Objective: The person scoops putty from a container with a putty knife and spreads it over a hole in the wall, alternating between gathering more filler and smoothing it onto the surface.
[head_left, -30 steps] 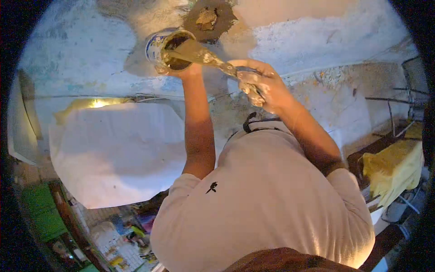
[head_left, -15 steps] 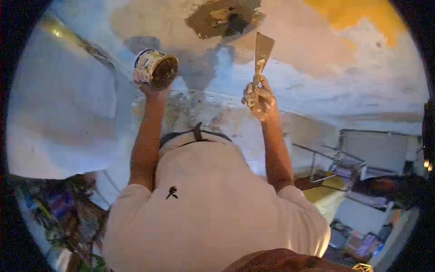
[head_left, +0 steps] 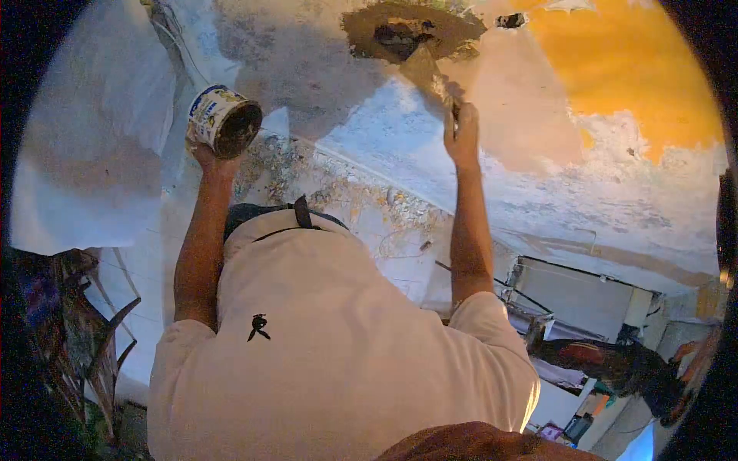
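My left hand [head_left: 201, 151] is wrapped round the lower side of a small plastic tub [head_left: 206, 107] with a printed white and blue label. The tub is tipped so that its dark, brown-smeared inside faces me. In my right hand [head_left: 463, 132] is a putty knife [head_left: 421, 69], its blade pointing up and left. The blade tip overlaps the lower edge of a wet brown patch [head_left: 455, 32] on the wall, just below a rough dark hollow [head_left: 396, 37] in it. Part of the knife's handle is hidden by my fingers.
Rubble and flakes [head_left: 392, 201] lie along the wall's foot. A small dark hole [head_left: 510, 21] sits right of the patch, beside yellow paint [head_left: 615, 61]. Cables [head_left: 175, 38] run at upper left. A white panel [head_left: 573, 296] and a cluttered shelf [head_left: 569, 376] stand at lower right.
My right hand has carried the putty knife up to the brown patch, its blade now tilted left. The view has shifted, and the tub appears farther left and slightly lower.
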A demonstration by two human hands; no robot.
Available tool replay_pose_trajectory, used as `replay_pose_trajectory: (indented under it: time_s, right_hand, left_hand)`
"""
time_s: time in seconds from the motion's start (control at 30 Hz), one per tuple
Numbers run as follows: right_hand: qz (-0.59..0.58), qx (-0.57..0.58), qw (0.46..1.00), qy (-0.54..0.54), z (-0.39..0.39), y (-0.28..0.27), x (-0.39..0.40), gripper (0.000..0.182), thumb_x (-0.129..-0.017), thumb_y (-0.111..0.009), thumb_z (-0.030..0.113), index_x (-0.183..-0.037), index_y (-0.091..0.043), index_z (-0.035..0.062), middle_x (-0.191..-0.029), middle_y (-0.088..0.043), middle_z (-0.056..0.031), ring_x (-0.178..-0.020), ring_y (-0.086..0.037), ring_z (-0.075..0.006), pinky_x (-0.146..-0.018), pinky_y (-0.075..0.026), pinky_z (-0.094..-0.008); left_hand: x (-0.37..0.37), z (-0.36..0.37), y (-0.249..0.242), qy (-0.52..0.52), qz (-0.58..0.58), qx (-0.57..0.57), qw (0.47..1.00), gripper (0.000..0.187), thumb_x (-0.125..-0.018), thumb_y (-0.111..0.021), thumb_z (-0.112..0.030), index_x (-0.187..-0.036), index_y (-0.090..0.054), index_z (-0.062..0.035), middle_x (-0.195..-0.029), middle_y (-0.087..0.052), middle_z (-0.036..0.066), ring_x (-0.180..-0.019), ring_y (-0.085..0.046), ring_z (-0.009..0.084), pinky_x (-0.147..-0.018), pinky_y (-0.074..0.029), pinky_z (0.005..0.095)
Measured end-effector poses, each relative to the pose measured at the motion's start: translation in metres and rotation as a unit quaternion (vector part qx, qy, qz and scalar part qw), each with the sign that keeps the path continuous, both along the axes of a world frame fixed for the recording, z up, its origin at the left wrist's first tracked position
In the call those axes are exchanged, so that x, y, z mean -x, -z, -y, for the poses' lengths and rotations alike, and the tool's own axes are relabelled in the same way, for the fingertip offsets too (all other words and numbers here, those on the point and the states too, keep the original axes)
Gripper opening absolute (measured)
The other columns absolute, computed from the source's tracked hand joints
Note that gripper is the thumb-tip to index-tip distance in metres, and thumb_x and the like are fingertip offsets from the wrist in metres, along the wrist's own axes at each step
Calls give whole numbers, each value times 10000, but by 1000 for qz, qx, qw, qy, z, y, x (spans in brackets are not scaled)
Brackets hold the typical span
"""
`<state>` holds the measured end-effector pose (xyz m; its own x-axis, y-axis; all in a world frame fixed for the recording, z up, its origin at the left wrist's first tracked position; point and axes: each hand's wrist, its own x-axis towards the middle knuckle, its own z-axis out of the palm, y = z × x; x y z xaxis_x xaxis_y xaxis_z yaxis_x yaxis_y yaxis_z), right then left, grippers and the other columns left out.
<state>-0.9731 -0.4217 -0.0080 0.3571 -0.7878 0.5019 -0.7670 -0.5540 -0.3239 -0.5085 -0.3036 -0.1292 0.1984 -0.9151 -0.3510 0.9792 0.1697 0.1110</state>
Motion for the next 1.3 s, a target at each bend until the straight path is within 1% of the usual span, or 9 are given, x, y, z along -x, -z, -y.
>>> replay_pose_trajectory:
  time_s: [0.07,0.2,0.27,0.5,0.7,0.9,1.0,1.07,1.3]
  right_hand:
    - [-213,188,958,25,18,-26,13,383,-842,-570,62,-1225,-555,47,-1140,-567,-257,-1071,-528,-438,-897,-437,-526]
    - [-289,204,935,25,36,-81,15,477,-778,-612,60,-1248,-593,143,-1077,-576,-138,-993,-554,-362,-831,-465,-488]
    - [-382,165,908,56,45,-92,20,472,-777,-606,68,-1239,-606,166,-1073,-572,-89,-1010,-553,-324,-823,-467,-463]
    - [-420,210,883,12,55,-127,11,466,-784,-600,94,-1248,-590,139,-1131,-571,-88,-1059,-539,-315,-905,-459,-451]
    - [-423,219,879,16,52,-135,2,472,-762,-606,48,-1228,-604,127,-1119,-570,-99,-1068,-539,-331,-884,-463,-457]
    - [-429,228,874,21,46,-151,0,490,-751,-611,40,-1233,-612,127,-1122,-574,-94,-1096,-537,-340,-889,-464,-460]
    - [-440,246,864,14,50,-157,13,494,-746,-613,34,-1232,-614,126,-1119,-573,-96,-1102,-536,-337,-888,-464,-462]
    - [-455,266,850,10,51,-164,18,492,-744,-614,30,-1227,-618,127,-1119,-572,-98,-1102,-537,-335,-885,-465,-464]
    - [-481,237,844,15,34,-205,19,460,-731,-644,-9,-1168,-651,135,-1109,-603,-89,-1052,-564,-318,-864,-478,-441]
  left_hand:
    - [-4,-3,10,47,-91,207,973,699,-870,-445,-602,-1336,-533,-89,-1324,-561,182,-1209,-537,398,-1033,-430,564]
    - [-8,2,14,29,-39,175,983,689,-865,-468,-586,-1340,-529,-90,-1332,-553,180,-1214,-535,391,-1032,-433,560]
    - [-9,4,17,-5,13,66,998,676,-857,-492,-570,-1329,-538,-88,-1338,-550,176,-1227,-527,385,-1031,-432,562]
    - [-7,-5,12,-12,-48,151,987,656,-843,-510,-551,-1297,-562,-81,-1302,-578,174,-1186,-561,379,-1018,-452,545]
    - [-15,2,31,-15,47,6,999,681,-826,-512,-577,-1303,-561,-94,-1323,-565,153,-1206,-547,366,-1026,-443,519]
    - [-18,2,35,19,65,118,991,741,-848,-496,-645,-1405,-466,-158,-1407,-509,111,-1273,-497,339,-1071,-401,538]
    - [-16,2,30,-7,66,-10,998,741,-844,-497,-648,-1412,-462,-173,-1427,-490,112,-1291,-480,334,-1082,-386,539]
    - [-19,1,34,14,32,56,998,691,-810,-538,-570,-1312,-552,-96,-1280,-597,152,-1178,-568,365,-1016,-449,526]
    - [-15,1,30,27,4,123,992,691,-835,-528,-577,-1315,-552,-80,-1268,-604,165,-1164,-575,376,-1017,-447,537]
